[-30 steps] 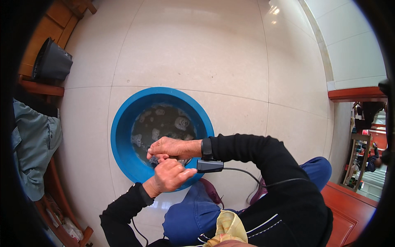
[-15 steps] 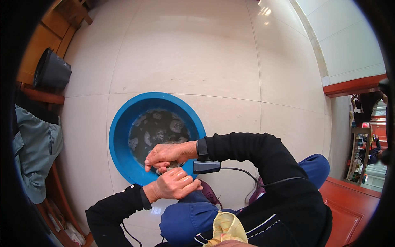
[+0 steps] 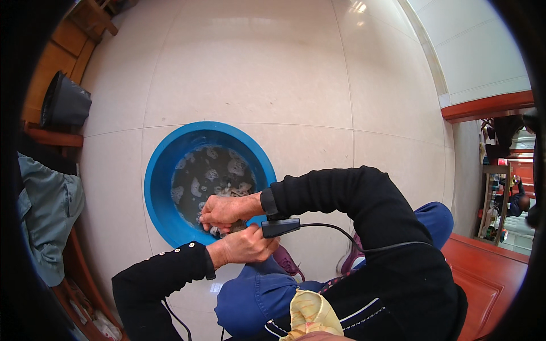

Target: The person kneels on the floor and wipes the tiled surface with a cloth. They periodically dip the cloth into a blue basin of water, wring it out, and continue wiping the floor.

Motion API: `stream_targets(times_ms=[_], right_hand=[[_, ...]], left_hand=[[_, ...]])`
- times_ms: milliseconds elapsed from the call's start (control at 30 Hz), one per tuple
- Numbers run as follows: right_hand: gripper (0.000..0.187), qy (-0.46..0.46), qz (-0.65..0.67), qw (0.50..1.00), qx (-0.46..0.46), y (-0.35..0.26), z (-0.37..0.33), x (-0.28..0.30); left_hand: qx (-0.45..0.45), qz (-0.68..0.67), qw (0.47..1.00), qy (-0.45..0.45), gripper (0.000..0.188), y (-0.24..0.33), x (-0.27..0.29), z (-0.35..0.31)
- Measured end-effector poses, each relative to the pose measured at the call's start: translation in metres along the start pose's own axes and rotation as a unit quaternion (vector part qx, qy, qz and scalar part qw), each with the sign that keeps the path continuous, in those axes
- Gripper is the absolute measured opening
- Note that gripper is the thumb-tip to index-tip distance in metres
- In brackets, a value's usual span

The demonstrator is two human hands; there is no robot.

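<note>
A round blue basin stands on the floor in front of me, with murky water and patches of foam in it. Over its near side, my right hand is closed, fingers pointing down, on a wet greyish cloth. My left hand is a fist at the near rim, just below the right, closed on the same bunched cloth. Some of the pale cloth shows in the water beside my right wrist. The fingers hide most of what is gripped.
A small black box with a cable hangs at my right wrist. To the left are a dark bin, wooden furniture and a grey-green garment. A red wooden panel lies at right, near a doorway. Pale tiles cover the floor.
The view has shifted slightly. My left hand has turned and moved right along the rim. My right hand has dipped lower over the basin, and more pale cloth shows in the water.
</note>
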State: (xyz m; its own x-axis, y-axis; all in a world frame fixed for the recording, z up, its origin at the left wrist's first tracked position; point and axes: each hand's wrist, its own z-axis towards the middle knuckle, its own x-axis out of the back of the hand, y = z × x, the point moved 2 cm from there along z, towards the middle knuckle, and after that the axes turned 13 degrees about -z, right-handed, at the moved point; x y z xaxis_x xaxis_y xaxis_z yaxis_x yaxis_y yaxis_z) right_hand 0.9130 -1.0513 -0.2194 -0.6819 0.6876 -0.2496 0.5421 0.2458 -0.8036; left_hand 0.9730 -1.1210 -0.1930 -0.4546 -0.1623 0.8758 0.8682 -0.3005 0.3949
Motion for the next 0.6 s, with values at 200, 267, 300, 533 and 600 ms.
stream_targets(times_ms=[200, 267, 300, 533, 600], right_hand=[[0.028, 0.062, -0.046, 0.997, -0.002, 0.02, 0.009, 0.004], [0.028, 0.062, -0.03, 0.998, 0.009, 0.026, 0.013, 0.003], [0.028, 0.068, -0.035, 0.997, 0.004, 0.028, 0.014, 0.003], [0.03, 0.072, 0.01, 0.997, 0.031, 0.027, 0.008, 0.001], [0.031, 0.077, 0.042, 0.995, 0.045, 0.023, 0.004, 0.002]], left_hand=[[-0.026, 0.041, 0.999, 0.012, 0.01, -0.009, -0.023, 0.0], [-0.025, 0.047, 0.999, 0.01, 0.01, -0.01, -0.026, 0.0], [-0.019, 0.05, 0.999, 0.006, 0.01, -0.009, -0.027, 0.0], [0.024, 0.0, 0.999, -0.024, 0.019, -0.002, -0.017, 0.0], [0.033, -0.01, 0.999, 0.012, 0.018, 0.001, -0.007, 0.0]])
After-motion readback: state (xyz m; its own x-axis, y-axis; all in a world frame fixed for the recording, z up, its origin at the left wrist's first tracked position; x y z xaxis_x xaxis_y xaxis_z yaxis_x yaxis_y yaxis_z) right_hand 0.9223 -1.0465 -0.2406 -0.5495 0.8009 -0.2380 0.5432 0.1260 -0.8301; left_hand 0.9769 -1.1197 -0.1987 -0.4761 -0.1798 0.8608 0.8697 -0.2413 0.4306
